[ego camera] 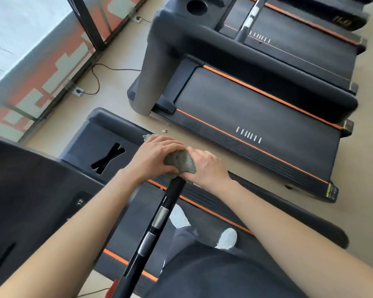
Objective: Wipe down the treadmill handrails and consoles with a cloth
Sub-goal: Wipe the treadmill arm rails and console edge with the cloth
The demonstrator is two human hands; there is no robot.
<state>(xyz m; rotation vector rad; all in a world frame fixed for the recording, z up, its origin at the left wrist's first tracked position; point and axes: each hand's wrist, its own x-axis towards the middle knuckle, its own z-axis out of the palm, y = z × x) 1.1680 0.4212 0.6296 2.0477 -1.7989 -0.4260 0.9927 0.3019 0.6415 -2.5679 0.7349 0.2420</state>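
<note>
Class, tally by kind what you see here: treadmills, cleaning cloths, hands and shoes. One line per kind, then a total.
Treadmills: 3, nearest, middle, far
Cloths: 1
Hands: 2, left, right
Shoes: 2
Total: 8

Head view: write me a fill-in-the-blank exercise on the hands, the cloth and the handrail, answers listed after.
1. Both hands, left hand and right hand, press a grey-green ____ onto the bar's end.
2. The black handrail carries two ____ sensor plates.
3. The treadmill belts are edged with ____ stripes.
4. The number on the console reads ____.

Answers: cloth; silver; orange; 12
</note>
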